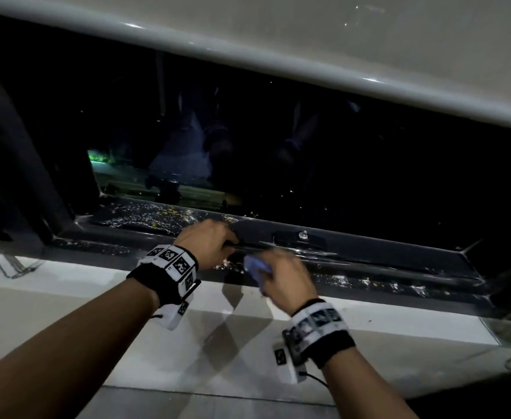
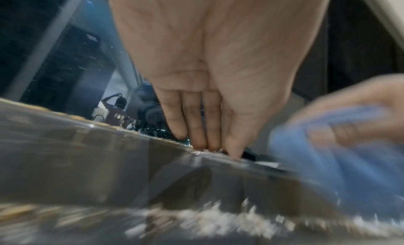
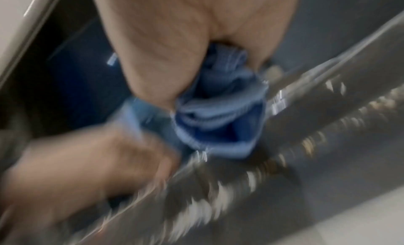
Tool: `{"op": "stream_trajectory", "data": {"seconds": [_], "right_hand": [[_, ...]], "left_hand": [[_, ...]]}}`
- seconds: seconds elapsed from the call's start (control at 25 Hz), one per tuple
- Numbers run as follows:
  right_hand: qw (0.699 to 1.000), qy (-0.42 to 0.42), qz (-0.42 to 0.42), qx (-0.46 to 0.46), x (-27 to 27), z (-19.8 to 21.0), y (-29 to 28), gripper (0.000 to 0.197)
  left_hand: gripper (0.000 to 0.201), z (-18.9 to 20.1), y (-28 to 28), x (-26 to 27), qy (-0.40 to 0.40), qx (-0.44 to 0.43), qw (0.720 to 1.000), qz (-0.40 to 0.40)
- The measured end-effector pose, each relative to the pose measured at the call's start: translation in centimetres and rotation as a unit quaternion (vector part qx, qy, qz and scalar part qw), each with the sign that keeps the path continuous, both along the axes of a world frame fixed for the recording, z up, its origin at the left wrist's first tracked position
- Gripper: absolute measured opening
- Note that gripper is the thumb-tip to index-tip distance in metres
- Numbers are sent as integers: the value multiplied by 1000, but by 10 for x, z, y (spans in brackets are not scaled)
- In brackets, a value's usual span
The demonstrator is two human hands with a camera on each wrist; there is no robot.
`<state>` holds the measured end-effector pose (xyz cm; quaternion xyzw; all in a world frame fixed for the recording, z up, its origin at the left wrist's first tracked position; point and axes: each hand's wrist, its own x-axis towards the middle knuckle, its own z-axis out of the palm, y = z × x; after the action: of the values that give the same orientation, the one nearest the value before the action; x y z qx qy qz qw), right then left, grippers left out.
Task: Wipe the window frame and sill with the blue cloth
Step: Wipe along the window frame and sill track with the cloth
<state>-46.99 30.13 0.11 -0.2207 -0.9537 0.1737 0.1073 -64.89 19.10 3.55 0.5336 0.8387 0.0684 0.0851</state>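
Note:
The dark grey window frame runs across the head view, speckled with white and yellow debris. Below it lies the white sill. My right hand grips the bunched blue cloth against the frame's lower rail. The right wrist view shows the cloth wadded in that hand, touching the rail. Just left of the cloth, my left hand rests on the frame. Its straight fingers touch the frame's ridge, with the blurred cloth beside them.
Dark glass fills the opening above the frame. A small metal knob sits on the rail right of my hands. More white flecks lie along the rail to the right. A bead chain hangs at the far left.

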Motion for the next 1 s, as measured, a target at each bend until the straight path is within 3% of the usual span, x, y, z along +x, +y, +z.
{"op": "stream_trajectory", "data": {"seconds": [0.08,0.16,0.24,0.32,0.48,0.56,0.68,0.8,0.88,0.92,1.0], "right_hand": [[993,81,-56,60,-2,12,25,23],[980,39,-104,165,-1,17,43,40],[965,-17,-97,242,-14,12,30,43],[976,-43,-45,207,-37,0,-3,44],[996,92,4,12,-58,18,-6,31],[993,76,-50,79,-61,28,20,32],[970,-71,-131,194,-68,18,25,33],[997,-1,6,80,-75,7,2,37],[993,46,105,-24,-72,15,6,33],[990,73,110,-38,-71,20,13,31],[991,129,13,22,-74,22,34,33]], "left_hand": [[29,-4,-18,-11,-18,14,1000,18],[29,-9,-35,-20,-13,36,998,40],[27,-13,-45,-31,-8,48,997,62],[26,-16,-50,-42,-7,48,996,73],[28,-21,-57,-53,-16,40,997,58],[31,-25,-58,-56,-23,48,997,61],[29,-31,-60,-57,-26,75,995,63],[26,-34,-61,-59,-35,92,993,61],[24,-29,-62,-58,-38,86,995,45],[24,-26,-63,-58,-37,79,996,36],[29,-19,-65,-61,-40,77,995,41]]}}
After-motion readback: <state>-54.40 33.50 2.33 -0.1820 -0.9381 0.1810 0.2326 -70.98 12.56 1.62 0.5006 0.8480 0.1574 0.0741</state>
